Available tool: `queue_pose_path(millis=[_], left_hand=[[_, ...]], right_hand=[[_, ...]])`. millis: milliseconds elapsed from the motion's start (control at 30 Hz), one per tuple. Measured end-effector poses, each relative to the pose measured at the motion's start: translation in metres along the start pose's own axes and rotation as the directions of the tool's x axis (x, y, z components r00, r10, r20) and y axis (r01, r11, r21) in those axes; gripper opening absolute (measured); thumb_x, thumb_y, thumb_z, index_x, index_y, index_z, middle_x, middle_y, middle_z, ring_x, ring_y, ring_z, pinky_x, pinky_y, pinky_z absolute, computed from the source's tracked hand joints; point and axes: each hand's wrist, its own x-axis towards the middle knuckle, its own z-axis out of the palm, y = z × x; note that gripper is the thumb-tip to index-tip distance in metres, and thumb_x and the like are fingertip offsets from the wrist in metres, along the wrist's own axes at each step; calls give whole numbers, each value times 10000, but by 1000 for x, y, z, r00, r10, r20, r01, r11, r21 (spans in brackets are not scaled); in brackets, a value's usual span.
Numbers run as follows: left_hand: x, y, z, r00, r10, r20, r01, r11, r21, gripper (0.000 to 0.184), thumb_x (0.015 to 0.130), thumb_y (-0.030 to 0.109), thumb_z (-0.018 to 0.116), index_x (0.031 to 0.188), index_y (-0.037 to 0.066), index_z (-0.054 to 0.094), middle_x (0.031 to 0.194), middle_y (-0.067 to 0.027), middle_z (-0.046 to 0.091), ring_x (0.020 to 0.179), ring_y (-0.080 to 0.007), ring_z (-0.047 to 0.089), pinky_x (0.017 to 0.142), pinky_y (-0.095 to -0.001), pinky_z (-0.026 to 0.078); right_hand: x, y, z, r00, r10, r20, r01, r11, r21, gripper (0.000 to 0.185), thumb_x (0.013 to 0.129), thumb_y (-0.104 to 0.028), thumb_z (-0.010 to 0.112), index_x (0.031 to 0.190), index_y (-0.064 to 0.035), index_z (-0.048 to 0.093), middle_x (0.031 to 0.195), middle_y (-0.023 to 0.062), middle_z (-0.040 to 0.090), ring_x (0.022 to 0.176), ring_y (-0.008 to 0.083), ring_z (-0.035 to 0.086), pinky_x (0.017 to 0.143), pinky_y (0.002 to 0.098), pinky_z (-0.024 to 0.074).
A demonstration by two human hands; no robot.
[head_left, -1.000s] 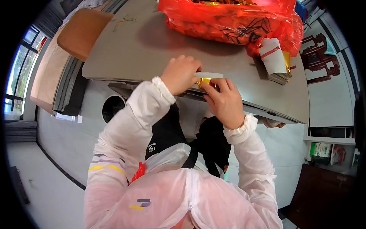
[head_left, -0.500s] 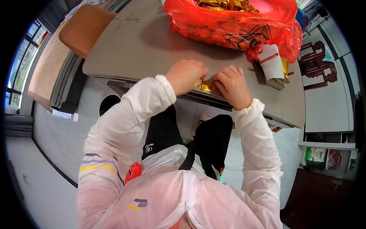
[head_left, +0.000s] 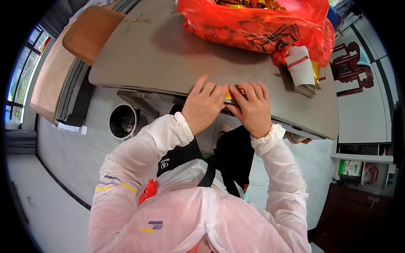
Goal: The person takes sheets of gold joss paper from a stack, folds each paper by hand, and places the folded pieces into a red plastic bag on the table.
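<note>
A small piece of gold foil paper [head_left: 229,95] lies at the table's front edge, between my two hands. My left hand [head_left: 204,106] grips its left end, fingers bent over it and the thumb out of sight. At the other end, my right hand [head_left: 253,106] holds it with the fingers on top and the thumb below. Most of the paper is hidden under my fingers. To the right of my hands, a stack of gold paper [head_left: 307,89] with a white wrapper [head_left: 298,63] around it rests on the table.
A large red plastic bag [head_left: 253,31] filled with folded gold foil pieces [head_left: 253,4] covers the back of the brown table [head_left: 139,63]. Below the left side stands a bin [head_left: 122,122] on the tiled floor. An orange-brown chair back [head_left: 90,33] adjoins the table's left side.
Both hands have come down slightly toward me, and my left hand has turned with its fingers now pointing up. The gold paper is more covered, and the bin shows more fully.
</note>
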Motion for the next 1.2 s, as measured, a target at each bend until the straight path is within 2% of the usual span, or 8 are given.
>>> queue_pose_path(millis=[200, 400, 433, 500, 600, 633, 900, 1200], left_hand=[[-7, -9, 1, 999, 20, -35, -20, 1000, -3, 529, 749, 237, 756, 1208, 20, 607, 1038, -74, 579, 999, -251, 551, 1017, -426, 420], [-8, -6, -3, 991, -40, -129, 10, 975, -223, 275, 775, 175, 744, 1002, 35, 674, 907, -82, 608, 872, -273, 596, 831, -384, 472], [-10, -3, -6, 985, -160, -59, 123, 906, -404, 222, 817, 175, 720, 978, 31, 669, 875, -75, 602, 831, -251, 592, 790, -359, 470], [-14, 6, -13, 929, -341, 144, 342, 639, -690, 155, 900, 175, 672, 931, 24, 659, 811, -61, 589, 749, -207, 586, 709, -308, 466], [-14, 9, -17, 804, -354, 478, 538, 91, -838, 286, 981, 218, 565, 844, -30, 600, 715, -76, 552, 632, -171, 522, 605, -304, 432], [-14, 10, -15, 806, -334, 489, 536, 63, -842, 301, 991, 226, 552, 838, -29, 595, 710, -69, 552, 633, -152, 510, 610, -293, 428], [-15, 14, -10, 743, -158, 651, 595, -291, -750, 301, 1036, 287, 494, 903, 40, 606, 788, 16, 540, 726, -76, 492, 710, -232, 421], [-15, 20, -7, 728, -197, 657, 577, -340, -742, 309, 1021, 272, 517, 847, 32, 604, 766, 2, 553, 700, -75, 499, 660, -246, 440]], right_hand=[[-12, 5, 2, 996, 82, -33, -81, 996, 22, 484, 706, -269, 798, 1131, -83, 655, 1160, 57, 594, 1104, 257, 537, 998, 463, 391], [-19, -6, 5, 975, 120, -185, -79, 974, 212, 348, 731, -91, 777, 1058, -42, 668, 1015, 63, 643, 947, 247, 604, 853, 375, 463], [-22, -12, 1, 952, 281, -116, -210, 884, 417, 314, 761, -67, 758, 1059, -31, 665, 998, 63, 653, 913, 223, 613, 831, 347, 472], [-27, -25, -11, 841, 529, 114, -435, 537, 723, 249, 820, -18, 720, 1061, -9, 659, 962, 62, 671, 846, 175, 630, 788, 289, 490], [-29, -32, -18, 735, 578, 354, -397, -56, 916, 169, 903, -10, 658, 1070, 21, 654, 974, 63, 686, 826, 122, 639, 776, 236, 504], [-30, -31, -21, 747, 539, 389, -403, -97, 910, 164, 935, -27, 633, 1085, 39, 650, 1008, 62, 688, 881, 130, 652, 834, 252, 517], [-38, -32, -18, 738, 527, 421, -363, -216, 906, 189, 935, -28, 623, 1109, 41, 643, 1018, 80, 690, 892, 149, 664, 848, 281, 534], [-38, -33, -17, 743, 531, 408, -362, -194, 912, 197, 938, -26, 621, 1122, 41, 637, 1047, 82, 678, 914, 153, 667, 860, 289, 550]])
